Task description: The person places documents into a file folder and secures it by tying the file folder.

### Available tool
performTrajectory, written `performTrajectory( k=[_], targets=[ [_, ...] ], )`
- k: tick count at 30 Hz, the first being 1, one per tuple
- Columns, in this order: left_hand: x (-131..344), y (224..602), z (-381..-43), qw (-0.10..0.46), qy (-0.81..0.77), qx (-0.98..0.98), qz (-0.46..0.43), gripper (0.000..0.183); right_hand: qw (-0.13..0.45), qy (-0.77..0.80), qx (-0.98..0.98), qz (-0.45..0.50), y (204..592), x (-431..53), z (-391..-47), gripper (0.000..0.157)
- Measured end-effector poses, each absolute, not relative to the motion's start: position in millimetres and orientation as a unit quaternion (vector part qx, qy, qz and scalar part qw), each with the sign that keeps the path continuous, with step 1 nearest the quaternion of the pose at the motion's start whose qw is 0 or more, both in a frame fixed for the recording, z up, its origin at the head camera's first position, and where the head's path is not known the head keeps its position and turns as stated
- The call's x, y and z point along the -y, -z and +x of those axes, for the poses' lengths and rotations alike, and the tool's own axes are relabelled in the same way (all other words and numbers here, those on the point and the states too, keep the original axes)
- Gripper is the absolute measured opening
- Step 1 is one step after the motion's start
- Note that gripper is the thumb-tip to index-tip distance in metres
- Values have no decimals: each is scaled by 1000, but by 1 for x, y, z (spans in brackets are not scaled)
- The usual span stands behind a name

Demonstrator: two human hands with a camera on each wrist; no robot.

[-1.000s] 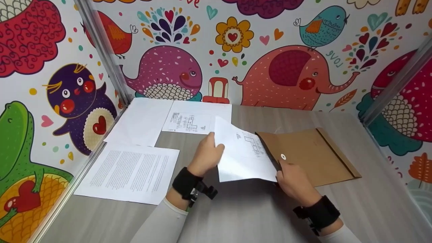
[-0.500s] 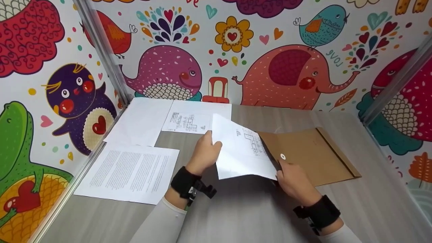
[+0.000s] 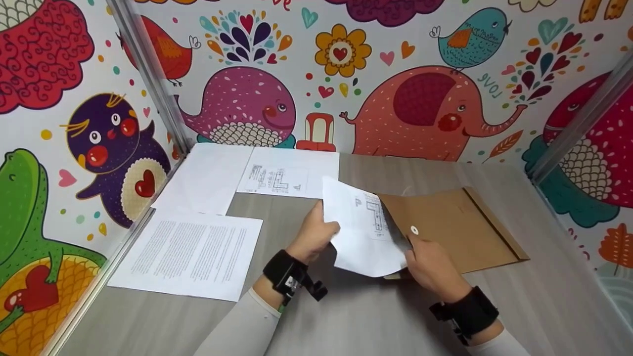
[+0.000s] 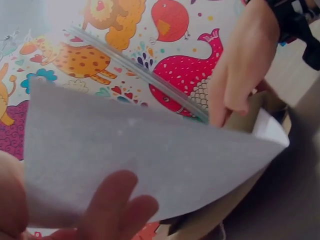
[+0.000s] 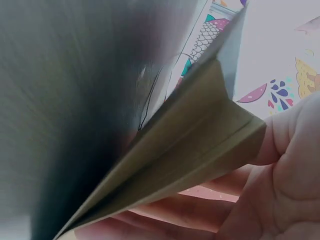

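Note:
My left hand [image 3: 313, 233] pinches the left edge of a white paper sheet [image 3: 363, 247] that bears a technical drawing. The sheet bows, and its right side reaches into the mouth of a brown paper envelope [image 3: 460, 217]. That envelope lies on the table, with a white button [image 3: 414, 230] near its mouth. My right hand [image 3: 435, 269] grips the envelope at the mouth's near corner, thumb on top. From the right wrist, the folded side gusset [image 5: 185, 145] spreads apart beside the palm. In the left wrist view the sheet's blank back [image 4: 125, 155] hides part of the envelope.
A text page [image 3: 193, 254] lies on the table [image 3: 316, 326] at the left. Behind it are a blank sheet [image 3: 203, 173] and another drawing sheet [image 3: 292, 170]. Patterned walls with metal posts [image 3: 153, 79] enclose the back and sides.
My left hand first shifts slightly left, then moves right and a little toward me, taking the sheet further into the envelope's mouth. My right hand and the envelope stay put.

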State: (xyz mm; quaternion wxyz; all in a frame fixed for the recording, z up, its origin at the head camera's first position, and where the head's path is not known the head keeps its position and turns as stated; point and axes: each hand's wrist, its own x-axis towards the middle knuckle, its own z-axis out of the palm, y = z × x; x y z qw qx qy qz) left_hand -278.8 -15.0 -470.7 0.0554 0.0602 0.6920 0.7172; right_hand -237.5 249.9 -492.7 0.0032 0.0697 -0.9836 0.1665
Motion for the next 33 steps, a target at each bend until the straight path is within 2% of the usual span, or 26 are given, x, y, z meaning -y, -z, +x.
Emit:
performTrajectory(
  k=[9, 13, 25, 33],
  targets=[
    [33, 454, -279, 39, -710, -702, 33, 65, 0, -158, 985, 66, 493, -249, -241, 51],
    [36, 449, -277, 49, -712, -698, 48, 67, 1, -162, 985, 63, 494, -251, -243, 51],
    [18, 452, -264, 42, -721, -687, 83, 67, 0, -164, 985, 56, 492, -258, -246, 51],
    [6, 462, -264, 30, -716, -696, 49, 55, 4, -167, 984, 58, 491, -259, -245, 49]
  ],
)
